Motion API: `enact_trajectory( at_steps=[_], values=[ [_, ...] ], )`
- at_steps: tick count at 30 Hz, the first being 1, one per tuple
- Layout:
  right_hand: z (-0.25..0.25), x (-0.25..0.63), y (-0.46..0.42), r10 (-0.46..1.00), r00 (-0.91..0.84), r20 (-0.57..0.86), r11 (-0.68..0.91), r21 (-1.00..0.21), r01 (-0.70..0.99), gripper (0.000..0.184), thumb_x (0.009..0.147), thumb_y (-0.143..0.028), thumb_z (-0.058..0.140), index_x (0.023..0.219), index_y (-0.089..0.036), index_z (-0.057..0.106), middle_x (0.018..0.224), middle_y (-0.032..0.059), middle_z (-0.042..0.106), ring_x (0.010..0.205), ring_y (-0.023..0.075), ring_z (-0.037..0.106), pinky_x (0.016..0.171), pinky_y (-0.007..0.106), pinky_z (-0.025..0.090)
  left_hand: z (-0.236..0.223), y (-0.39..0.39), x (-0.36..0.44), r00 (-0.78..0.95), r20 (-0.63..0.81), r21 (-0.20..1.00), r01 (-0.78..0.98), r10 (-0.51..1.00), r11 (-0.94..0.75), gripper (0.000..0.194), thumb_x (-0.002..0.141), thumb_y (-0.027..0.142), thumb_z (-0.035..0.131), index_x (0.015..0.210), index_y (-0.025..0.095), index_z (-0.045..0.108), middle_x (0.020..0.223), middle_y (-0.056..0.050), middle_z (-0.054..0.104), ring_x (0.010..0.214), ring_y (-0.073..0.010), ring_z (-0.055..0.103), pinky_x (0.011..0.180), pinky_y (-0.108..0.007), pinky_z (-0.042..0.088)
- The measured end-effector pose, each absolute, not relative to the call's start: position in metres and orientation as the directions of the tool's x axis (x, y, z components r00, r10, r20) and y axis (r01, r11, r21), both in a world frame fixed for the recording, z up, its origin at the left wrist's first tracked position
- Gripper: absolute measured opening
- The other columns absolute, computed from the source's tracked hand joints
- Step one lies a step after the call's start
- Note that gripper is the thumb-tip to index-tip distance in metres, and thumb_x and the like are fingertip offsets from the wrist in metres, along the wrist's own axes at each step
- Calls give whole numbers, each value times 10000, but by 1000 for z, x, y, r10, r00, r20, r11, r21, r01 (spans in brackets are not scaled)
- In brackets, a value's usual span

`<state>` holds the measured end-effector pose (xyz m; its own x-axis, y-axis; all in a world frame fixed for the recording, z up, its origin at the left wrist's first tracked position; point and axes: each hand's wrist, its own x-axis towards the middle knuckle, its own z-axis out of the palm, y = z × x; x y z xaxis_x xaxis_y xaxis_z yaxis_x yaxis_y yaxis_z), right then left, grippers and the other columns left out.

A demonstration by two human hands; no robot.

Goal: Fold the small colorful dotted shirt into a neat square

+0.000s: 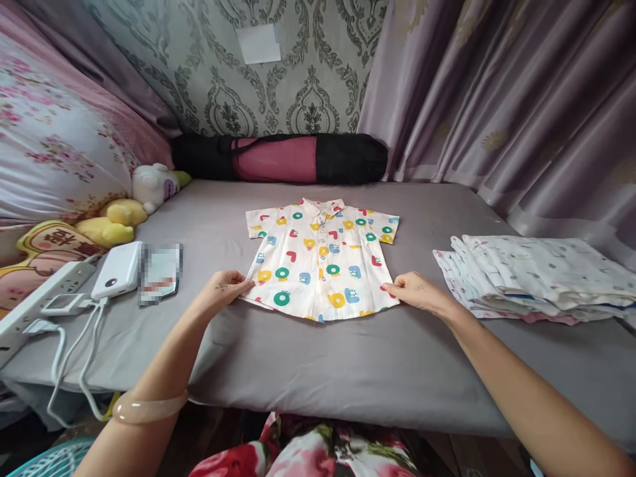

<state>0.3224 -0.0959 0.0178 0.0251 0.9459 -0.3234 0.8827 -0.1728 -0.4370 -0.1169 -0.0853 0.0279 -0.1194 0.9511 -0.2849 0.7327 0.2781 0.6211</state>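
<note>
A small white short-sleeved shirt (320, 262) with colourful letter prints lies spread flat, front side up, its collar pointing away from me. At its lower left corner, my left hand (226, 290) pinches the hem edge between thumb and fingers. My right hand (415, 291) grips the opposite lower corner in the same way. Between the two hands the hem runs nearly straight, curving a little toward me. Under the shirt is a grey sheet (338, 371).
Folded light cloths (541, 271) are stacked at the right. On the left are a white power strip (44, 298), a power bank (118, 268) with cables, a blurred packet (159, 275) and plush toys (112, 222). A black and red rolled bag (278, 159) lies along the wall.
</note>
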Motion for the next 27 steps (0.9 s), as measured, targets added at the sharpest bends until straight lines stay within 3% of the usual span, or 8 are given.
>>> enact_trajectory(
  at_steps=[4, 7, 9, 12, 15, 18, 23, 27],
  values=[
    [34, 310, -100, 963, 76, -260, -125, -176, 976, 339, 865, -460, 579, 629, -216, 574, 661, 34, 624, 652, 199, 599, 554, 272, 357, 34, -85, -111, -141, -170, 369, 909, 975, 195, 290, 736, 477, 608, 858, 214, 623, 813, -48, 662, 801, -248, 618, 614, -291, 417],
    [42, 280, -104, 998, 39, -42, -40, -42, 998, 213, 944, -320, 484, 977, -205, 660, 1020, 136, 686, 959, 282, 644, 787, 350, 462, 32, -85, -81, 28, 13, 275, 961, 1000, -30, 330, 861, 443, 492, 1080, 217, 593, 1088, -109, 660, 1000, -280, 625, 773, -358, 484],
    [37, 257, -106, 982, -184, 33, 186, -90, 978, 331, 980, -311, 407, 1199, -176, 616, 1273, 164, 611, 1186, 286, 560, 997, 387, 413, 24, -85, -51, 291, 96, 307, 901, 952, -306, 388, 938, 433, 394, 1208, 205, 555, 1272, -141, 603, 1165, -270, 578, 932, -382, 471],
    [17, 230, -102, 915, -395, 76, 402, -162, 901, 523, 1011, -374, 328, 1468, -134, 413, 1572, 136, 318, 1460, 273, 238, 1189, 448, 192, 6, -83, -5, 561, 93, 324, 764, 823, -558, 492, 963, 462, 387, 1378, 207, 460, 1487, -146, 457, 1413, -269, 376, 1132, -417, 344],
    [-2, 220, -91, 917, -396, 38, 395, -198, 897, 593, 1023, -402, 272, 1524, -89, 318, 1606, 148, 211, 1490, 265, 141, 1208, 487, 119, -6, -75, 22, 609, 35, 309, 747, 792, -588, 575, 991, 505, 317, 1468, 187, 358, 1578, -153, 324, 1482, -270, 248, 1203, -472, 216],
    [-8, 221, -74, 926, -377, 37, 377, -183, 908, 616, 1025, -429, 248, 1534, -86, 298, 1608, 150, 192, 1494, 257, 121, 1208, 502, 88, -8, -60, 24, 592, 29, 303, 763, 805, -571, 628, 999, 532, 267, 1498, 152, 305, 1604, -176, 247, 1501, -267, 181, 1214, -464, 185],
    [-6, 224, -42, 942, -335, 25, 334, -162, 928, 682, 1019, -485, 215, 1532, -43, 284, 1611, 167, 161, 1493, 273, 115, 1209, 497, 38, -6, -29, 8, 573, 22, 270, 786, 819, -557, 651, 997, 572, 234, 1504, 167, 282, 1579, -173, 307, 1487, -269, 227, 1204, -497, 179],
    [-6, 226, -11, 961, -275, -26, 266, -184, 946, 721, 1013, -513, 179, 1541, -27, 250, 1615, 163, 148, 1495, 265, 106, 1210, 455, 68, -11, 7, -3, 477, 37, 199, 858, 878, -474, 586, 1004, 530, 256, 1469, 183, 340, 1559, -169, 342, 1476, -277, 252, 1184, -502, 206]
  ],
)
